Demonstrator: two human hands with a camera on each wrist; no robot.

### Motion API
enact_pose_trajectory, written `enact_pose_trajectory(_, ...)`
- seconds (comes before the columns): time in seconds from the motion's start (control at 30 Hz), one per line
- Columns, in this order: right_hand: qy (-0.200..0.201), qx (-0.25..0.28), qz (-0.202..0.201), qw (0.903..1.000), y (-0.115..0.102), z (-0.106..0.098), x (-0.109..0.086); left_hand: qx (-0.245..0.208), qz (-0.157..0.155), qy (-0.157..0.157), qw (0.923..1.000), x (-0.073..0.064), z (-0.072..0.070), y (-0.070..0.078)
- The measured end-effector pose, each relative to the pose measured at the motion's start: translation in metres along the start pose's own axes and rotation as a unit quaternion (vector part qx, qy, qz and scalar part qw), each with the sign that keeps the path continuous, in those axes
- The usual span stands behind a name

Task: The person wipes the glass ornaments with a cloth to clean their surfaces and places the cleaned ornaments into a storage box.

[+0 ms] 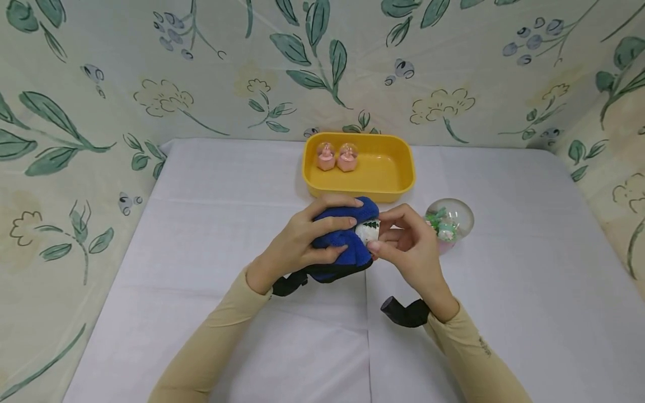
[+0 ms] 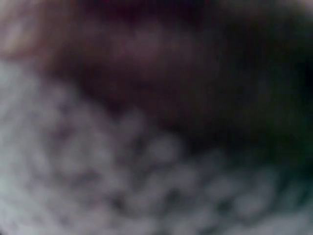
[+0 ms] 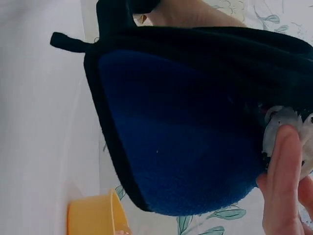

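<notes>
A blue cloth with black edging (image 1: 347, 256) is bunched up in my left hand (image 1: 294, 240), whose fingers curl over it. From the cloth's right side shows a white rounded piece with dark green tree shapes (image 1: 368, 230); the cloth covers the rest of it. My right hand (image 1: 415, 249) pinches this white piece between thumb and fingers. In the right wrist view, the cloth (image 3: 176, 137) hangs broad with a small loop at its corner, and a finger (image 3: 284, 171) lies against the white piece (image 3: 279, 132). The left wrist view is too dark and blurred to read.
Just right of my right hand stands a snow globe (image 1: 461, 215) with a pink base and green figures inside. Behind the hands, a yellow tray (image 1: 388, 194) holds two small pink globes (image 1: 336, 159). A white cloth (image 1: 201, 224) covers the table; floral fabric hangs behind.
</notes>
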State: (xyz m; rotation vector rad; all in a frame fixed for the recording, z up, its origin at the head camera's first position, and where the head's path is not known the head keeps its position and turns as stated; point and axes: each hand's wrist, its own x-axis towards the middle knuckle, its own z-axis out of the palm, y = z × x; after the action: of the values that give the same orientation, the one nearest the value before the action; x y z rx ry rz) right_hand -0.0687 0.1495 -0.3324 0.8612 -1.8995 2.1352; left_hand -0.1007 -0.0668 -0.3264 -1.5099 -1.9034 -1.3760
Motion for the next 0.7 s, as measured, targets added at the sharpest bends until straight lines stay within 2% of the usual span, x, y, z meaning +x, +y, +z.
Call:
enact_pose_trajectory(0.1, 0.002, -0.004, 0.017, 0.9998, -0.001, 0.000, 0.000, -0.002, -0.015, 0.009, 0.9999, -0.001, 0.001, 0.000)
enact_pose_trajectory(0.23, -0.010, -0.103, -0.026, 0.9943, -0.002, 0.001, 0.002, -0.009, -0.038, 0.034, 0.9987, -0.001, 0.001, 0.002)
enact_pose_trajectory(0.3, -0.023, -0.149, -0.067, 0.9863, -0.002, 0.001, 0.004, -0.008, -0.042, 0.047, 0.9980, 0.000, -0.001, 0.002)
enact_pose_trajectory(0.5, -0.068, -0.203, -0.174, 0.9611, -0.001, -0.001, 0.008, -0.010, -0.043, 0.072, 0.9965, 0.001, -0.003, 0.001)
enact_pose_trajectory(0.67, -0.064, -0.282, -0.215, 0.9329, -0.005, -0.004, 0.012, -0.015, -0.036, 0.061, 0.9974, 0.002, -0.004, 0.002)
enact_pose_trajectory(0.7, -0.061, -0.290, -0.218, 0.9297, -0.006, -0.005, 0.012, -0.016, -0.034, 0.058, 0.9976, 0.002, -0.004, 0.003)
